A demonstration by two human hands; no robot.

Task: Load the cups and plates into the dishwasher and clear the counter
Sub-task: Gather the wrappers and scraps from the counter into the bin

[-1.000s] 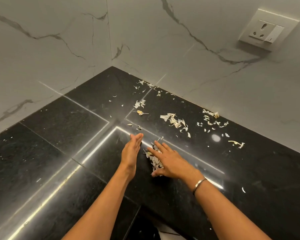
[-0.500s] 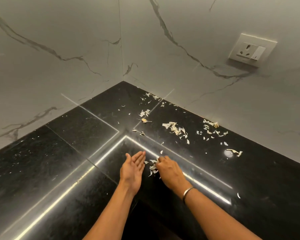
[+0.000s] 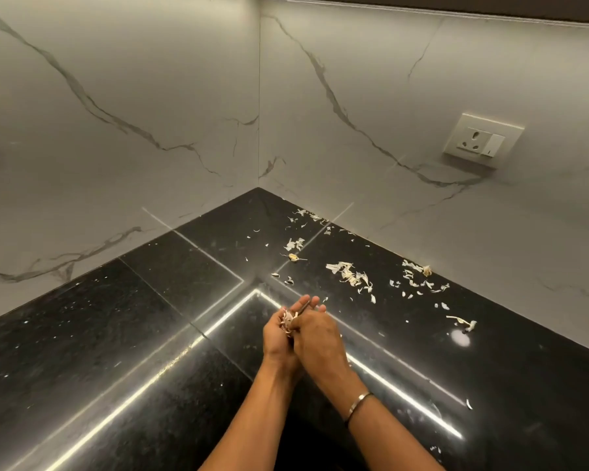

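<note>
**A:** Head view, status?

**B:** Both hands are together at lower centre of frame, above the black counter (image 3: 143, 351). My left hand (image 3: 276, 339) is palm up with fingers near straight, and a handful (image 3: 288, 321) of dry peel lies in it, garlic skin by the look. My right hand (image 3: 317, 338) lies over that palm, fingers bent down onto the handful. Can't tell if it pinches any or only presses.

**A:** Cups, plates, dishwasher?

**B:** None in view. I'd say this is the counter-clearing part, and it's not done.

**A:** What remains?

**B:** Loose peel scraps (image 3: 351, 277), all up and right of my hands. The band runs diagonally from the wall corner at upper centre down toward the right edge, along the foot of the right-hand marble wall (image 3: 422, 96). The nearest clump is just up-right of my hands. One stray bit (image 3: 469, 404) is at lower right, well apart.

**A:** Which hand goes?

**B:** Right. It's on that side and nearer, and the left acts as the bin. I'd sweep along the band, toward me. The scraps look light, so a fast move could scatter them.

**A:** Anything else?

**B:** Socket (image 3: 483, 141) on the wall at upper right, bangle (image 3: 358, 403) on my right wrist.
</note>
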